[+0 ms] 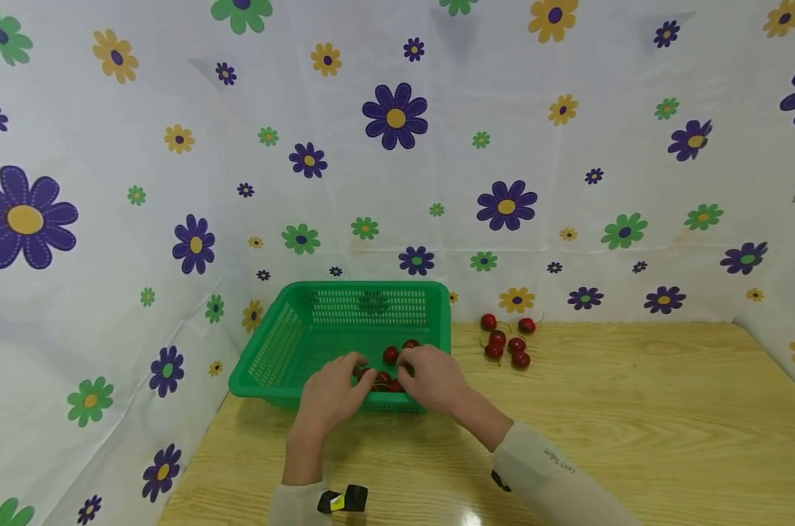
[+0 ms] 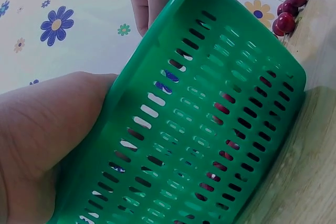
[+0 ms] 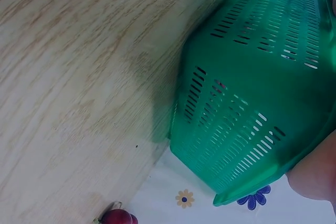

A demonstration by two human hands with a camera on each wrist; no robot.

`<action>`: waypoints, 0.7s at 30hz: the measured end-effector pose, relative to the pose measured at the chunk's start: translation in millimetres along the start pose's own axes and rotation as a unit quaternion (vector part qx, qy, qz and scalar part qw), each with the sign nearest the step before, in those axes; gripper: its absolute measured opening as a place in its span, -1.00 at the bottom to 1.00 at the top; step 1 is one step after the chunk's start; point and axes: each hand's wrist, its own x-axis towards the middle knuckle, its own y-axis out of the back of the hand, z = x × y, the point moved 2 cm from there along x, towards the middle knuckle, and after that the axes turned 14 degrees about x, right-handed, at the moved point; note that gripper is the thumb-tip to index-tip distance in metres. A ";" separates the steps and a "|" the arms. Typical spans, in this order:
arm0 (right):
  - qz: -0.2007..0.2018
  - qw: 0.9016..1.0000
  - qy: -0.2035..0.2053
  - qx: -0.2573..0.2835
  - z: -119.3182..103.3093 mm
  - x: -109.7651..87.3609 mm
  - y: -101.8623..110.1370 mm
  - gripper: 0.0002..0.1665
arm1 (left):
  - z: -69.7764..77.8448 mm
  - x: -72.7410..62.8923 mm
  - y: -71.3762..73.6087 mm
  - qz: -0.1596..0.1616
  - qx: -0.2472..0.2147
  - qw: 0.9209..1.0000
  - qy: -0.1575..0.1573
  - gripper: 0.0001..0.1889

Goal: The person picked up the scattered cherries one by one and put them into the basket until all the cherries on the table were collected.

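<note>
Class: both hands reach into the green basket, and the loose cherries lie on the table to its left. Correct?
The side is wrong: the head view shows the loose cherries on the table to the right of the green basket. The rest stands.

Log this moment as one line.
left hand: over basket, near cherries; right hand: over basket, near cherries; other cherries: on table, right of basket

Your left hand [image 1: 332, 391] and right hand [image 1: 435, 376] reach forward side by side, just apart, backs up. Your left thumb [image 1: 364, 383] angles toward the right hand; your right fingers [image 1: 408, 357] bend downward, tips hidden. Your left forearm [image 1: 299, 505] comes in nearly straight; your right forearm [image 1: 555, 475] slants in from the right.
</note>
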 end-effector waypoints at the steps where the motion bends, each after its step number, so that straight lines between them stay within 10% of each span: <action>1: -0.001 1.000 0.001 0.002 0.4 -0.1 0.5 -0.84 | 0.1 0.3 0.0 -0.001 0.002 1.000 0.001 -0.65; 9: 0.010 0.997 0.046 0.058 4.9 -11.5 10.6 -0.83 | 1.3 0.0 -1.1 0.000 0.003 1.000 0.010 -0.65; 21: 0.160 0.975 0.003 0.153 23.4 -49.9 58.3 -0.79 | 5.7 -4.3 3.4 0.017 0.046 0.998 0.039 -0.58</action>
